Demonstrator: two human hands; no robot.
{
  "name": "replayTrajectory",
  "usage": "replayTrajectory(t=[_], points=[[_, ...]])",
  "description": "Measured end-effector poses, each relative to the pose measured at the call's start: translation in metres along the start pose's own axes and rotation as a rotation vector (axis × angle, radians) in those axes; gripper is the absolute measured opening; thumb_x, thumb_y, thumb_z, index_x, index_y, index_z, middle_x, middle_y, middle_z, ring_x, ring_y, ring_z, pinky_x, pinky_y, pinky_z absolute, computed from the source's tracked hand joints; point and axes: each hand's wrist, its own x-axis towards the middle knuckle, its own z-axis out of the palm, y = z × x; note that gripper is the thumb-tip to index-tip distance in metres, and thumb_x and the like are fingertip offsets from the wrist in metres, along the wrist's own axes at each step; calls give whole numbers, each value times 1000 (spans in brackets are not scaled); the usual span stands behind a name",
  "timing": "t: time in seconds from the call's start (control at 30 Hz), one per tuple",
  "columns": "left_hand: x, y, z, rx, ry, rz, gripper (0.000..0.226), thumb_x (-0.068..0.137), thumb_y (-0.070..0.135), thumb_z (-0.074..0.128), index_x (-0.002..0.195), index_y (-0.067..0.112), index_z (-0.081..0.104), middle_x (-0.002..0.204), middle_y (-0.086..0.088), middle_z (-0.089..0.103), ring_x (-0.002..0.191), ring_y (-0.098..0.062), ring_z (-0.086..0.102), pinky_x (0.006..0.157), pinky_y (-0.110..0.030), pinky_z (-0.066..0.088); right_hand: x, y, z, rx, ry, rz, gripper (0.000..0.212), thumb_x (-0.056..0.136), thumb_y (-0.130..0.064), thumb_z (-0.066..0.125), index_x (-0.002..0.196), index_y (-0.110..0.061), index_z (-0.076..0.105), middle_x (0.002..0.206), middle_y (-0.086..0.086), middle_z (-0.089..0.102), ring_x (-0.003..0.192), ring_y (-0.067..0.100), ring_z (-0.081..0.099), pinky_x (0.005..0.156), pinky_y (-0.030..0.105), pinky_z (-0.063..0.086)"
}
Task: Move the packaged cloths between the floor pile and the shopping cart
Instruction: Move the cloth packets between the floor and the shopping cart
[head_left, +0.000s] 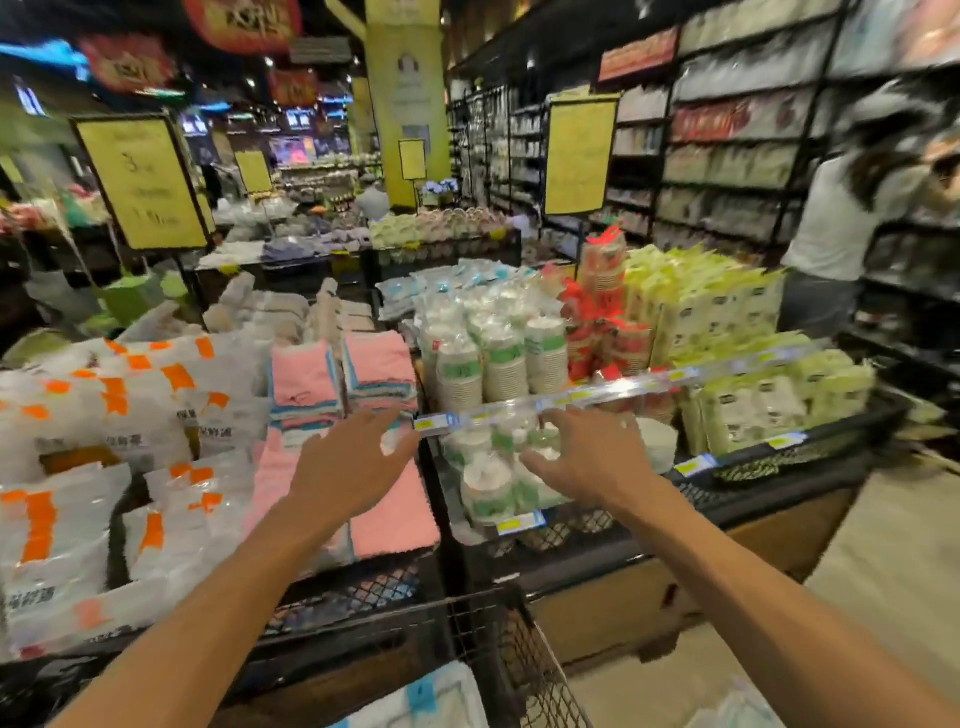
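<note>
cart (511, 654): wire basket holds a packaged cloth (431, 699), axis unclear | display bin (363, 592): pink cloths (395, 514) lie flat | left hand (345, 470), right hand (589, 457): we reach out, fingers spread, holding nothing

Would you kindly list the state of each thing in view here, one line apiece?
left hand: open, fingers spread, holding nothing, over the pink cloths.
right hand: open, fingers spread, holding nothing, over the packed cups.
pink cloths: stacked flat in the display bin.
packed cups: bagged, on the lower shelf.
orange-marked bags: sealed, piled at left.
shopping cart: wire basket, holding a packaged cloth.
</note>
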Motion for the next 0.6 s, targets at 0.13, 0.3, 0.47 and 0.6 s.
replayTrajectory(t=[0.13,0.3,0.47,0.6], points=[[7,40,-8,-11,8,169,68,99,68,30,157,33,32,164,1,32,147,-24,38,112,-44,38,-41,29,-31,9,77,162,77,90,-80,44,148,-31,48,153,-2,52,141,25,46,116,60,33],[2,102,-2,-74,-40,387,70,97,71,28,156,34,32,165,0,31,147,-25,38,115,-47,36,-114,67,-58,2,167,401,76,90,-80,45,151,-34,46,155,-3,51,141,28,48,118,64,31],[-30,172,12,-118,-76,564,67,98,70,29,156,37,32,163,3,34,145,-25,40,113,-48,35,-197,117,-75,-53,179,618,85,88,-83,41,153,-28,45,153,1,53,140,28,50,111,53,45],[-58,225,22,-135,-113,673,65,98,68,31,156,40,30,165,6,30,146,-23,38,113,-50,37,-266,157,-82,-47,238,765,85,88,-82,44,154,-30,43,158,-1,48,144,25,46,114,51,42]])
